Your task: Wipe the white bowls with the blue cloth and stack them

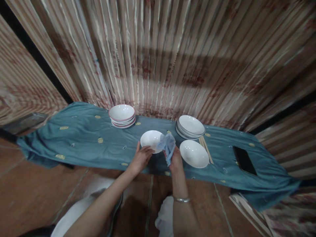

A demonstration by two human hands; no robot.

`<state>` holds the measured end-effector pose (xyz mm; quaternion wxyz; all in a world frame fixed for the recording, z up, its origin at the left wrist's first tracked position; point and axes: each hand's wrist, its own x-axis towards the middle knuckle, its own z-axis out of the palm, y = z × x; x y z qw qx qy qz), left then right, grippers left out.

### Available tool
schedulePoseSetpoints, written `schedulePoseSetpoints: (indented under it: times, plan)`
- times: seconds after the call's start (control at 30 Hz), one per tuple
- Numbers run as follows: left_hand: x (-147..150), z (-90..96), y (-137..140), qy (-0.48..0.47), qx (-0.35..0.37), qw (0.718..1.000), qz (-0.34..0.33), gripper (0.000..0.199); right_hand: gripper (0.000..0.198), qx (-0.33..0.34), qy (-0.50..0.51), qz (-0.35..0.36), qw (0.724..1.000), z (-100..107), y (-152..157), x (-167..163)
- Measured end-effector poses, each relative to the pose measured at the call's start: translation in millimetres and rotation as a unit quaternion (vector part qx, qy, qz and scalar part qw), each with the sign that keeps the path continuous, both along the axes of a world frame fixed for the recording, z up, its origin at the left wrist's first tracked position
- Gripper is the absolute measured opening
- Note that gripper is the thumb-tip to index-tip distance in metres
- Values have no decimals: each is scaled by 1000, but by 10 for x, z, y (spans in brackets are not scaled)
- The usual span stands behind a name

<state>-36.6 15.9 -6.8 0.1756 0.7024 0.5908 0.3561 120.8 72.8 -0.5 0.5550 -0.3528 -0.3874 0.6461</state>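
Left hand (142,158): clamped on round white glossy bowl (149,139), just ahead.
Right hand (176,160): clutching crumpled pale-blue cloth (168,144) against bowl, ahead-left.
Hazard: I judge hard cloth pressure could twist bowl from a loose left grip.

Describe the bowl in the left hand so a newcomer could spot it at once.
On the blue-green tablecloth before the curtain, find the gap between the left dish stack and right dish stack. Nearer the front edge, the left hand holds a white bowl. Only it has a light blue cloth over its right side, unlike the loose bowl further right.
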Motion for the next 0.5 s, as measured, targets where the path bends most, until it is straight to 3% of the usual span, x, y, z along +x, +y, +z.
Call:
schedulePoseSetpoints:
  times: [0.1,0.3,0.4,0.5]
  plan:
    - [-15,2,20,-21,2,1000,4,25,34,-46,36,-26,998,-47,-2,-18]
    - [-40,37,102,-135,-15,991,-3,16,27,-62,33,-74,995,-13,12,10]
    - [-96,78,127,-210,-11,977,40,13,27,-61,29,-94,993,32,31,19]
    - [-175,146,156,-324,-11,939,115,10,30,-34,-21,-109,993,96,37,13]
